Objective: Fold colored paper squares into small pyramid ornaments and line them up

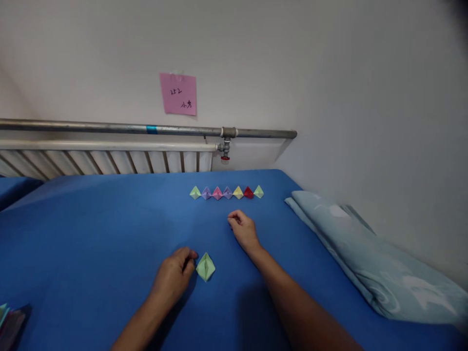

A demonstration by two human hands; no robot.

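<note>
Our left hand (175, 273), fingers loosely curled, is beside a green folded paper piece (205, 267) on the blue surface (91, 243); our right (243, 229) is loosely closed. Light, crushable paper: we'd pinch its side edges gently.

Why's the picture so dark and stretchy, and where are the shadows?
Head view: dim light, with an extra-dark top right corner; edges look stretched, maybe by a wide lens; soft shadows lie on the blue sheet between the forearms; the pink note's writing looks fairly sharp.
</note>
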